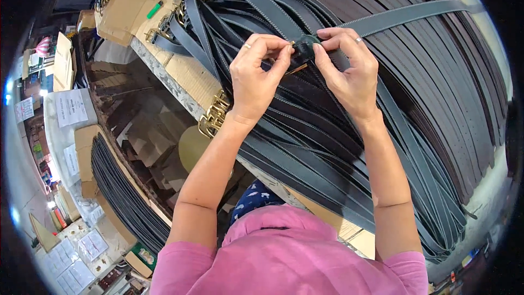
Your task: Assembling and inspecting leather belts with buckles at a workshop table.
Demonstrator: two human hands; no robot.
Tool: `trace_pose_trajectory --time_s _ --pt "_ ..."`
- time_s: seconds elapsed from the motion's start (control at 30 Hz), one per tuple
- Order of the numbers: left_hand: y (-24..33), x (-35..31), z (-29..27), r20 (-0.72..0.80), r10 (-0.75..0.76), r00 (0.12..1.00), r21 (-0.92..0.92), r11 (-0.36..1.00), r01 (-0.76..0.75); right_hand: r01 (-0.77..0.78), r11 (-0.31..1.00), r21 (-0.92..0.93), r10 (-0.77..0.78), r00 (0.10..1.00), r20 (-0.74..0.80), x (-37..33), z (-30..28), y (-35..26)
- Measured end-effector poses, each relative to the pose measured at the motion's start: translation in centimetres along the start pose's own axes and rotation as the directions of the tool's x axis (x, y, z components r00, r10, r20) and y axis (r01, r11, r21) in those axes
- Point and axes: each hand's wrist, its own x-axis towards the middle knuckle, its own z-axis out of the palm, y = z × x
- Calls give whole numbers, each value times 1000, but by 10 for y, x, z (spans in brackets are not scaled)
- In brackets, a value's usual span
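Tbl. edge (170, 78) runs diag. from the waist up to far L; a cardboard strip (191, 83) shows btwn. it & the belt pile (322, 155), which fills the room under both arms. L hand (261, 71) & R hand (349, 68) both pinch 1 dark belt piece (303, 50), fingertips closed on it, one hand per side, just above the pile. Brass buckles (214, 116), several, bunched L of the L wrist. Farther: 1 green stick-like item (155, 10); brown straps (436, 76) off R, many, uncountable; 1 grey-black belt (406, 17) across them.
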Motion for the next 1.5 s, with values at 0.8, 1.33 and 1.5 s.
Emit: trace_pose_trajectory --time_s 0.8,1.33,1.5 --pt "4 3 3 -27 33 999 37 999 -32 -34 994 -104 40 998 54 2 4 -4" --pt "9 -12 27 -21 245 969 280 932 -229 -326 855 403 362 932 -13 -27 -10 4" --pt "12 -14 19 -49 139 989 123 984 -132 -165 983 80 166 986 1 -27 -14 6"
